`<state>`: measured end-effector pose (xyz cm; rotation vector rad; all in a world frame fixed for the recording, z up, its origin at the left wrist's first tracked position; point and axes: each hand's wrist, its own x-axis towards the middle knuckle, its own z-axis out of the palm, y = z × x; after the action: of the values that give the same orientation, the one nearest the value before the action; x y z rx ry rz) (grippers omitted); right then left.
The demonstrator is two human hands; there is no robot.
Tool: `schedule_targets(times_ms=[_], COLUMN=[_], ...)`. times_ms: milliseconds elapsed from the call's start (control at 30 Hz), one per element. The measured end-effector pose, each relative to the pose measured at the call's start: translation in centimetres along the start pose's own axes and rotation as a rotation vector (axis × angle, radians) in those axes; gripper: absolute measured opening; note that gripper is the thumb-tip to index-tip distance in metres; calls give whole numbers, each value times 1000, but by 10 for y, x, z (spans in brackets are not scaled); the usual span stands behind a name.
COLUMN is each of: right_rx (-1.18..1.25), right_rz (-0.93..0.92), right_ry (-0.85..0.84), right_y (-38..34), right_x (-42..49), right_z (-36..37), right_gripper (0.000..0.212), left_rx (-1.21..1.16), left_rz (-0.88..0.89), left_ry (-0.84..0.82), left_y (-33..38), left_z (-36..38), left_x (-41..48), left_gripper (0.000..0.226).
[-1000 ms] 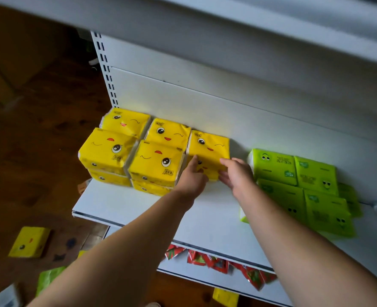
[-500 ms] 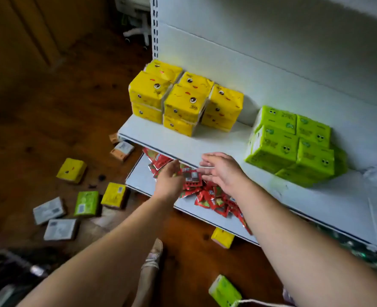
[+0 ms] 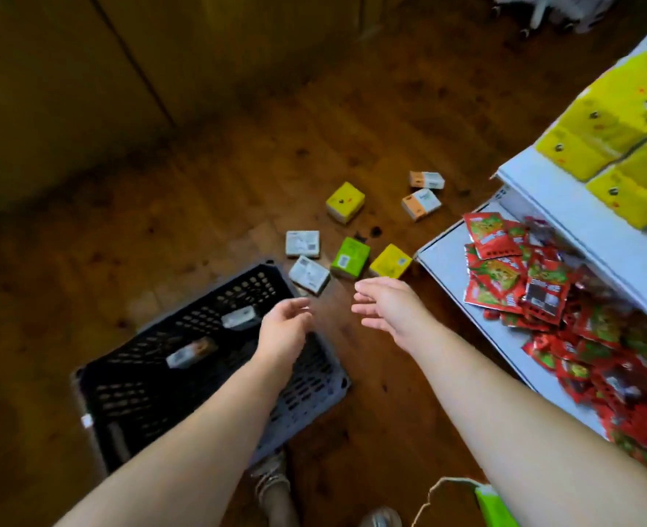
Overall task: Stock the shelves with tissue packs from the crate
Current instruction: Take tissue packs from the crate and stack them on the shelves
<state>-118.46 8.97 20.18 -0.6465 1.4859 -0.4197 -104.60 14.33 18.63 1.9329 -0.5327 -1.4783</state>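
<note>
I see both hands held out low over the dark wooden plank floor [image 3: 154, 230], empty, with fingers loose and slightly spread. The left hand [image 3: 284, 329] hangs above the far right corner of the black perforated plastic crate [image 3: 132, 393], which sits on the floor at near left. The right hand [image 3: 386, 310] hangs just to the right of it, over bare floor between the crate and the white metal lower shelf [image 3: 443, 252]. Inside the crate I make out two small pale tissue packs [image 3: 238, 317], blurred. More packs lie scattered on the floor just beyond the hands: two white packs [image 3: 302, 243] side by side, a green pack [image 3: 349, 257], a yellow pack [image 3: 390, 261] touching the lower shelf's corner, another yellow cube-shaped pack [image 3: 344, 201] farther off, and two white-and-orange packs [image 3: 421, 204] beyond that. On the right, stacked yellow face-printed tissue packs [image 3: 599, 123] stand on the white upper shelf [image 3: 565, 207], and a heap of red foil sachets [image 3: 535, 290] covers the lower shelf. A bright green pack [image 3: 497, 503] shows at the near edge.
</note>
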Motion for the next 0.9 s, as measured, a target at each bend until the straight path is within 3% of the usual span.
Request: schedule_targets(times_ms=[133, 367, 567, 800, 900], right_rx=[-163, -356, -481, -469, -423], right_rz=[7, 87, 76, 265, 291], right_ry=[-82, -148, -93, -58, -13], right_y=[14, 71, 113, 157, 168], right_x=[37, 134, 236, 330, 347], right_z=[92, 199, 236, 268, 272], right_gripper=[2, 16, 37, 33, 28], left_rx=[-68, -138, -177, -130, -110], left_rz=[-69, -220, -229, -255, -290], left_ry=[139, 242, 232, 202, 209], left_y=[-27, -105, -168, -207, -218], left_z=[-91, -180, -178, -148, -143], left_x=[34, 116, 218, 310, 324], left_gripper=[28, 30, 35, 46, 38])
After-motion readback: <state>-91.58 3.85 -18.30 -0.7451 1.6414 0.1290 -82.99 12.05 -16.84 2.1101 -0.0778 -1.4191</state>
